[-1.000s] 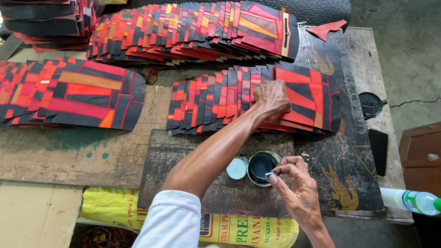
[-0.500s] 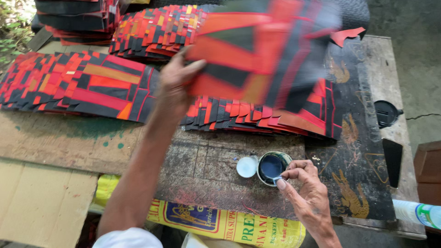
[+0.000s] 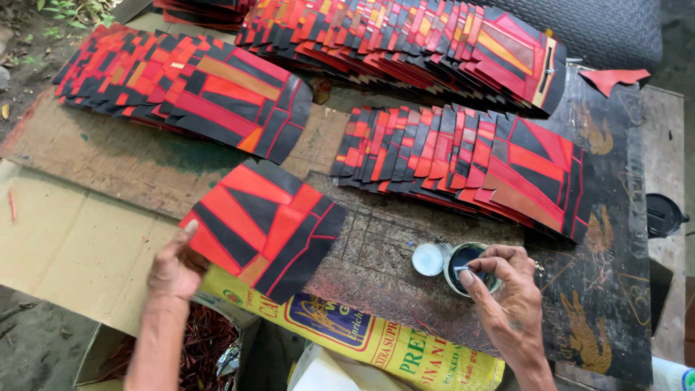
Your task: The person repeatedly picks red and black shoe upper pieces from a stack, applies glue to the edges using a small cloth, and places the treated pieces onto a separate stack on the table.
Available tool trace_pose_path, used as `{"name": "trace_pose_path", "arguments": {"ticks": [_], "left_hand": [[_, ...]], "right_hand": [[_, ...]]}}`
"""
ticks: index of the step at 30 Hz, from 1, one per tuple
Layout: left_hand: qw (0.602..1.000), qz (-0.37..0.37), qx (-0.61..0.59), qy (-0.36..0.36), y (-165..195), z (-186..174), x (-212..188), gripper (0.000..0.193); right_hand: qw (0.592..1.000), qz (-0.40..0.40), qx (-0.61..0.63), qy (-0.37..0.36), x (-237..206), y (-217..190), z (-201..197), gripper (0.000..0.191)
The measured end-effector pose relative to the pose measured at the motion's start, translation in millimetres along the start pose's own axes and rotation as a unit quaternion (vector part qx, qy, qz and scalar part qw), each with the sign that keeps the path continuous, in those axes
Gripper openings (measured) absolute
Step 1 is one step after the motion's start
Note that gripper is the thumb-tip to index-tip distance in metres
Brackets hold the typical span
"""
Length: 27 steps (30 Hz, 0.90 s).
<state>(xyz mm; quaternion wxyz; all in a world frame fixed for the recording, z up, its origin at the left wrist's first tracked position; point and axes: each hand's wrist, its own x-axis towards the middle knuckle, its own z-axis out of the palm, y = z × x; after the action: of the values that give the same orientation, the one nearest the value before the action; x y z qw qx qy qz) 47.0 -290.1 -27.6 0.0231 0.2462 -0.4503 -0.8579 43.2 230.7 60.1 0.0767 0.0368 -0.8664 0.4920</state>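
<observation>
My left hand (image 3: 174,266) holds the near-left edge of a red, black and orange patchwork piece (image 3: 264,224) that lies flat on the near part of the board. My right hand (image 3: 503,297) pinches a small brush or stick, its tip dipped in a small round tin (image 3: 463,255) of dark liquid. A white lid (image 3: 428,259) lies just left of the tin. A fanned row of the same patchwork pieces (image 3: 470,159) lies beyond the tin.
More fanned stacks of pieces lie at the far left (image 3: 181,94) and along the back (image 3: 405,43). A dark stained work board (image 3: 601,304) runs to the right. Brown cardboard (image 3: 65,239) covers the left; a yellow printed sack (image 3: 362,340) hangs at the near edge.
My left hand lifted one piece off the fanned row, carried it up and left, and has now laid it down in front. My right hand stayed at the tin.
</observation>
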Motion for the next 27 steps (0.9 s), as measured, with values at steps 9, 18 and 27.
{"name": "trace_pose_path", "arguments": {"ticks": [9, 18, 27], "left_hand": [[0.996, 0.011, -0.071, 0.043, -71, 66, -57, 0.055], [0.992, 0.052, 0.106, -0.037, -56, 70, -65, 0.042], [0.985, 0.095, -0.09, -0.114, -60, 94, -69, 0.027]], "right_hand": [[0.995, -0.033, -0.097, -0.004, 7, -13, 4, 0.018], [0.995, -0.024, -0.097, -0.008, 9, -17, 4, 0.021], [0.997, 0.024, 0.072, 0.027, 14, -6, 5, 0.021]]}}
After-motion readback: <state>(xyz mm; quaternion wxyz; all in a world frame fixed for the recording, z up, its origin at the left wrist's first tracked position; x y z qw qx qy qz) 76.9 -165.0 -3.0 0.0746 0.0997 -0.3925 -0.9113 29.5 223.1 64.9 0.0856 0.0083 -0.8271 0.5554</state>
